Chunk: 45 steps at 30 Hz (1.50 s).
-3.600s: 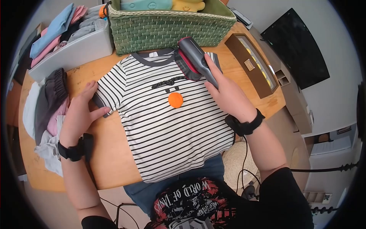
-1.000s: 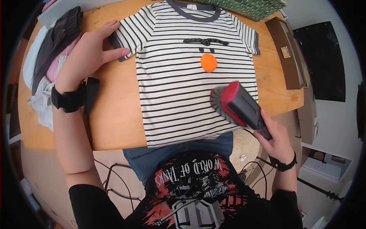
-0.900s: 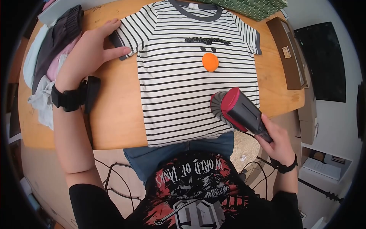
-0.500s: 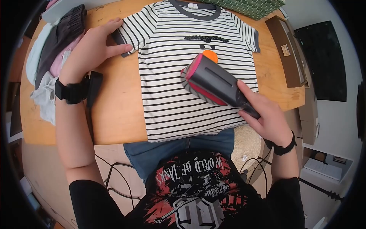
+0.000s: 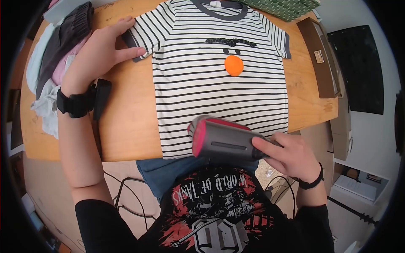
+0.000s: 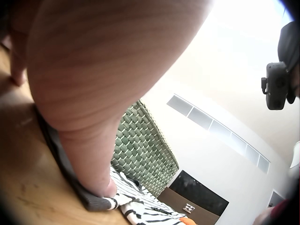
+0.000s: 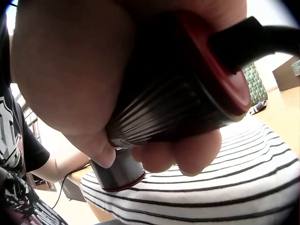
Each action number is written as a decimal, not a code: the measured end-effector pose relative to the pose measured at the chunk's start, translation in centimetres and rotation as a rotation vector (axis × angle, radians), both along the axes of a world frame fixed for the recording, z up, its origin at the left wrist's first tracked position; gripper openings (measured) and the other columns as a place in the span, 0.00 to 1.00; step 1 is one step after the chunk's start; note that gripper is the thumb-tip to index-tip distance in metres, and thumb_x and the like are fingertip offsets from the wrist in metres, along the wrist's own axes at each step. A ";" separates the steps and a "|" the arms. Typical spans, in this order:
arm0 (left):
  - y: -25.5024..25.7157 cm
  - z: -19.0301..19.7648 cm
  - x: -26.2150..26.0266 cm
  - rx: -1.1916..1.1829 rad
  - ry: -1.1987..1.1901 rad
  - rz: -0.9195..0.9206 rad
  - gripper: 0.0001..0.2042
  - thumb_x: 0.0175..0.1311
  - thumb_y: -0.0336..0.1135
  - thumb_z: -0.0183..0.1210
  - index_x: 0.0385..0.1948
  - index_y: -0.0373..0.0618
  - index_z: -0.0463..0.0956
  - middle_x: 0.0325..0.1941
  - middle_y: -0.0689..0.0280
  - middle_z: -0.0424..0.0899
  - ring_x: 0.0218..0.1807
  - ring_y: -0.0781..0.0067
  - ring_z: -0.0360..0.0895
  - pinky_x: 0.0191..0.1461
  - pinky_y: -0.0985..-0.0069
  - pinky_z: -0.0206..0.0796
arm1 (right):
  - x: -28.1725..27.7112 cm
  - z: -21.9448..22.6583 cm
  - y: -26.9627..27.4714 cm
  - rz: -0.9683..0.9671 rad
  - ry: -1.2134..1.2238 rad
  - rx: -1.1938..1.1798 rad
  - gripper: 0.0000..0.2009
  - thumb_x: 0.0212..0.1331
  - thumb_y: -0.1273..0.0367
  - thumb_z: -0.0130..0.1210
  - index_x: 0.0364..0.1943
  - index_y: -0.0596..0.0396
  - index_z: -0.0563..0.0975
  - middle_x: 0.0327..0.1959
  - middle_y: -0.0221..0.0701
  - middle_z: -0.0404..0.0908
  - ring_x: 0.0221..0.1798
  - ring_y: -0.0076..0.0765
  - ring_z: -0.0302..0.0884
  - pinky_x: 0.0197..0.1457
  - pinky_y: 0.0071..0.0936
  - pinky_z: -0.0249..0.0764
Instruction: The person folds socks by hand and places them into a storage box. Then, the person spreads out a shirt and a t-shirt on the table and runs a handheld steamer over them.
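A white T-shirt [image 5: 190,92] with black stripes, grey trim and an orange nose patch lies flat, front up, on a wooden table. My left hand [image 5: 93,55] rests with extended fingers at the sleeve on the left; its thumb lies on the sleeve's edge, as the left wrist view also shows. My right hand [image 5: 295,158] grips the handle of a corded grey and red handheld garment steamer [image 5: 225,143]. The steamer's head overlaps the shirt's hem near the table's front edge. In the right wrist view my fingers wrap the handle [image 7: 173,103], with the cord leaving its end.
Folded clothes [image 5: 55,59] lie left of my left hand. A green woven basket [image 5: 287,7] stands behind the shirt, and a brown box [image 5: 318,59] stands at the right. A black cable [image 5: 137,196] hangs below the table.
The steamer goes from the collar down to the lower right, up to the shirt's middle, then down to the hem, now turned more sideways. My left hand stays at the sleeve.
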State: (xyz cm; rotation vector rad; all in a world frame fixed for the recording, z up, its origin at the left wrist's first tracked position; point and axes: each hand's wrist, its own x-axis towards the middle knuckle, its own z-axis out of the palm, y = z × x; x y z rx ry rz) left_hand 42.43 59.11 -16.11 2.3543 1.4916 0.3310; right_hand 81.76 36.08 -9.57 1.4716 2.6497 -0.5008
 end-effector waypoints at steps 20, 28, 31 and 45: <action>0.1 -0.6 0.0 0.096 -0.100 -0.061 0.33 0.57 0.37 0.71 0.64 0.32 0.71 0.69 0.46 0.74 0.73 0.51 0.68 0.75 0.68 0.59 | 0.7 1.1 -0.4 -0.106 -0.073 -0.060 0.35 0.54 0.67 0.65 0.70 0.28 0.71 0.25 0.28 0.65 0.25 0.36 0.71 0.27 0.33 0.70; 0.4 -0.7 -0.2 0.043 -0.098 -0.046 0.34 0.57 0.33 0.70 0.66 0.31 0.69 0.71 0.48 0.72 0.75 0.55 0.66 0.77 0.69 0.56 | 4.0 0.3 -3.0 -0.462 0.073 0.113 0.36 0.61 0.69 0.64 0.75 0.38 0.64 0.44 0.40 0.83 0.42 0.51 0.83 0.44 0.40 0.79; 0.5 -0.7 -0.3 0.020 -0.080 -0.042 0.34 0.57 0.29 0.70 0.67 0.31 0.67 0.73 0.50 0.70 0.76 0.58 0.65 0.78 0.71 0.53 | 3.5 -0.2 -2.1 -0.596 0.085 0.086 0.38 0.61 0.71 0.63 0.76 0.37 0.60 0.46 0.46 0.83 0.46 0.56 0.83 0.48 0.44 0.79; 0.2 -0.6 -0.2 0.095 -0.116 -0.065 0.33 0.57 0.38 0.71 0.64 0.33 0.72 0.68 0.46 0.74 0.74 0.51 0.67 0.76 0.67 0.57 | 2.1 -0.5 3.4 -0.651 0.201 0.151 0.41 0.63 0.75 0.57 0.79 0.34 0.52 0.35 0.52 0.81 0.39 0.62 0.81 0.45 0.46 0.74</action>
